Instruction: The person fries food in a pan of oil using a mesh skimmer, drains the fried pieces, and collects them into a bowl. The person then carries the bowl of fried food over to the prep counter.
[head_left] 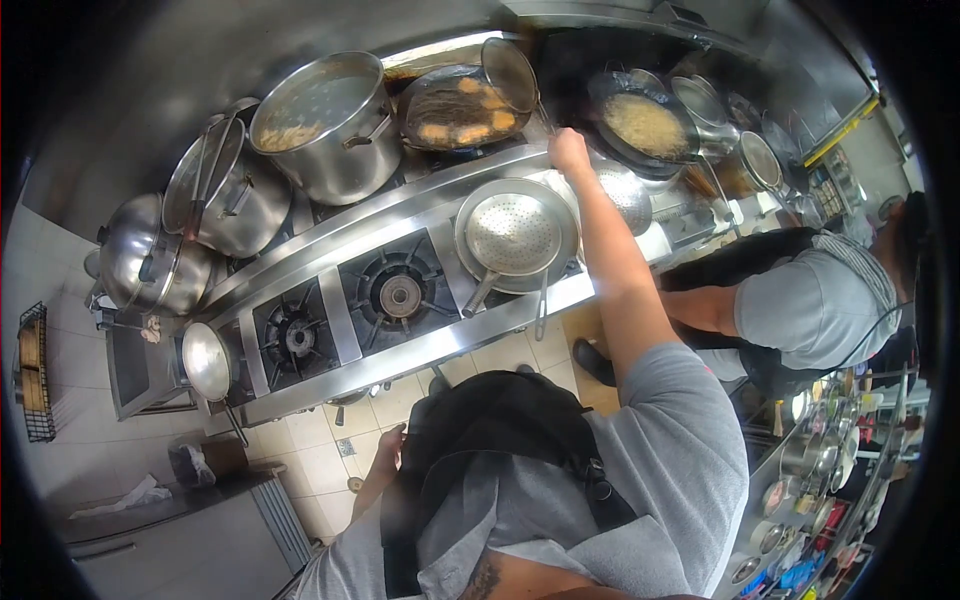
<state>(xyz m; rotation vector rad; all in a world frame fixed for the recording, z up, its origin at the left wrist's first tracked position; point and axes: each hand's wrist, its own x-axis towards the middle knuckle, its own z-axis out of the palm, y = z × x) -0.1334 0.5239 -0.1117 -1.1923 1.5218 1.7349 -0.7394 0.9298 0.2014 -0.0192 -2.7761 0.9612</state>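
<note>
My right hand [570,151] is closed around the handle of a wire strainer [510,75], reaching across the stove. The strainer hangs tilted over the right edge of a wok [455,108] of dark oil, where several golden-brown pieces [472,130] float. Below my right arm's reach, a perforated metal pan [513,235] rests in a wider pan on the stove. My left hand [389,448] hangs low at my left side, near the black apron; its fingers are partly hidden, and I cannot tell whether it holds anything.
Large steel pots [330,170] line the back left. Two bare burners [400,297] lie in front of them. Another wok [645,125] with pale food is at the back right. A co-worker [800,310] stands close on the right. A counter [190,520] is at lower left.
</note>
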